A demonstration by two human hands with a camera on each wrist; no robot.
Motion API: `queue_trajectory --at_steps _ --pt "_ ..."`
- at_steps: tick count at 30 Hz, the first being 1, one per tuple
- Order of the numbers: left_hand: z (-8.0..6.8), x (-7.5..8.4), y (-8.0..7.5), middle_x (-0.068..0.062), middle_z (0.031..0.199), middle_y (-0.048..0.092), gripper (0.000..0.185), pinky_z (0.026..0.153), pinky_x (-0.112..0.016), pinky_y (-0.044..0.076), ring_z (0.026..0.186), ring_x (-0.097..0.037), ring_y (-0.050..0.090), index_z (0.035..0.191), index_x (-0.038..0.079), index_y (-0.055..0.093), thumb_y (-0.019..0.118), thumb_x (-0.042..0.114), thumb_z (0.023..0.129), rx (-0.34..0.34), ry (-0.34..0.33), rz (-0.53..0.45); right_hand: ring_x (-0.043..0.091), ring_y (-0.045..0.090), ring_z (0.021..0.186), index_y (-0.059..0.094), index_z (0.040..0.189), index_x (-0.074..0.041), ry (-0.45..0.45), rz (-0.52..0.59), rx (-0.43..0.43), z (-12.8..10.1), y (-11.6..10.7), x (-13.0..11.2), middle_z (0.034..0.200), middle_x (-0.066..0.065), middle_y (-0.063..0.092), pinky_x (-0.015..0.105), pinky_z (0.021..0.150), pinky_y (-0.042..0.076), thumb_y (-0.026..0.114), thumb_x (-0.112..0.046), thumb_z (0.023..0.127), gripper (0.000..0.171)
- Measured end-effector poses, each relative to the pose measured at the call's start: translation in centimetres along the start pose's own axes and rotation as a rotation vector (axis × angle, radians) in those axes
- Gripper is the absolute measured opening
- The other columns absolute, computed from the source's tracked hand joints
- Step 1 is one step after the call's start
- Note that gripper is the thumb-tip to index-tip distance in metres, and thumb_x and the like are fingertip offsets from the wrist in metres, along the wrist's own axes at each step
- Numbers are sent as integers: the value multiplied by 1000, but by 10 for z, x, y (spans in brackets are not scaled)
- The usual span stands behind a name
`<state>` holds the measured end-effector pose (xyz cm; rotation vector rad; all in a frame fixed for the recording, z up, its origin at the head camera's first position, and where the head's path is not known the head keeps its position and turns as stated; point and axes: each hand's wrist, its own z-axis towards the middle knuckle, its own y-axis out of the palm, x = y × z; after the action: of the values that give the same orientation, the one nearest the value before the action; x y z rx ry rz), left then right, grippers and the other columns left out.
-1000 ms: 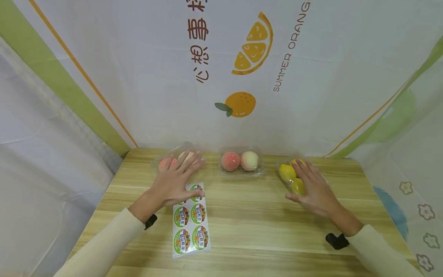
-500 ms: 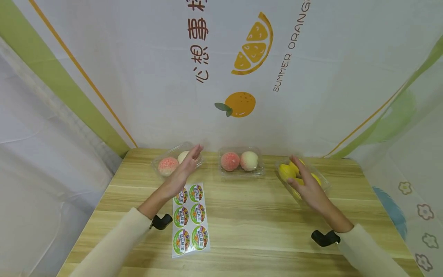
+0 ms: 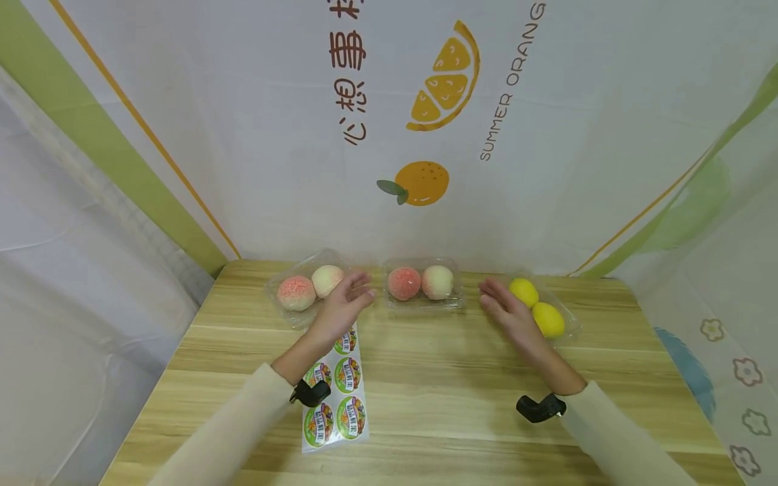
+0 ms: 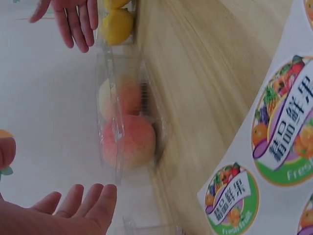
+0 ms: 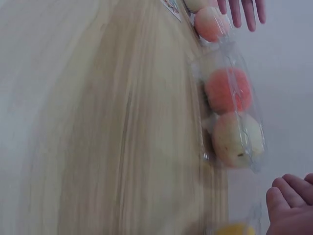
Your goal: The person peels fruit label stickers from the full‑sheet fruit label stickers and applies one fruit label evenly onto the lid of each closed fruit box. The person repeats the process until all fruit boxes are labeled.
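Both forearms reach forward over the wooden tabletop [image 3: 425, 378]. The left hand [image 3: 343, 307] and right hand [image 3: 507, 310] stand on edge, palms facing each other, fingers straight and loose, each grip open and empty. Between them, at the tabletop's far edge, sits a clear box of two peaches [image 3: 422, 283]. A sticker sheet [image 3: 337, 395] lies under the left wrist.

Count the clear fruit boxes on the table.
3: left box with two peaches by the left hand, middle box with two peaches, right box with lemons by the right hand.
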<state>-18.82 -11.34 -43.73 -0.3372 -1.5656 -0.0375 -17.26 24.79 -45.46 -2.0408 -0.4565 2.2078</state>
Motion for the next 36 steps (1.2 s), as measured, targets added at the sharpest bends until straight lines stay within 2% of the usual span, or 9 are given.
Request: queue_trajectory --at_steps 6,12,13,18,19,23,26,30,36 --pt "5 -5 14 -26 162 51 59 117 -62 45 147 -46 52 159 -7 48 65 22 110 80 -12 74 43 40 157 37 165 11 63 -73 38 3 11 -1 167 30 43 49 126 35 57 -29 117 65" --pt "9 -11 24 -25 156 56 60 115 -62 47 141 -46 57 157 -7 50 64 29 111 93 -74 93 47 45 152 50 158 9 88 -127 75 7 23 6 162 31 49 61 123 38 58 -43 116 67" --pt "10 -12 25 -25 155 57 61 115 -61 48 139 -46 58 157 -7 50 63 30 111 94 -85 96 46 51 147 56 154 7 67 -119 89 10 24 13 157 30 55 58 120 44 60 -44 115 65" --pt "15 -16 29 -25 151 59 64 106 -54 56 126 -44 67 157 -7 49 62 35 111 103 -119 114 40 64 126 68 141 1 37 -127 114 21 29 37 137 24 69 55 103 55 62 -55 111 64" --pt "18 -22 28 -26 149 61 66 103 -52 58 123 -43 69 156 -8 49 62 38 111 103 -106 114 37 65 123 70 139 -2 38 -132 119 25 29 45 134 21 70 53 100 56 62 -56 110 62" --pt "24 -31 29 -26 140 65 65 99 -48 60 117 -39 71 153 -10 51 62 38 110 114 -90 110 30 65 119 73 137 -11 85 -194 139 40 30 72 129 10 72 50 99 54 61 -62 109 59" --pt "24 -28 32 -25 134 68 58 100 -49 58 116 -37 70 149 -11 55 63 32 111 125 -99 86 30 65 124 74 138 -11 101 -203 162 46 32 84 132 10 73 53 105 52 61 -63 108 61" --pt "26 -28 35 -22 128 71 51 99 -49 58 112 -34 71 144 -10 60 64 27 110 139 -107 74 29 67 122 75 135 -5 93 -161 192 43 38 74 128 11 75 50 105 54 62 -57 109 59" --pt "29 -32 37 -18 121 74 48 96 -46 60 105 -30 74 139 -8 65 66 29 109 161 -120 95 25 70 99 77 123 4 123 -152 242 33 51 36 108 14 76 35 86 57 61 -39 113 47"
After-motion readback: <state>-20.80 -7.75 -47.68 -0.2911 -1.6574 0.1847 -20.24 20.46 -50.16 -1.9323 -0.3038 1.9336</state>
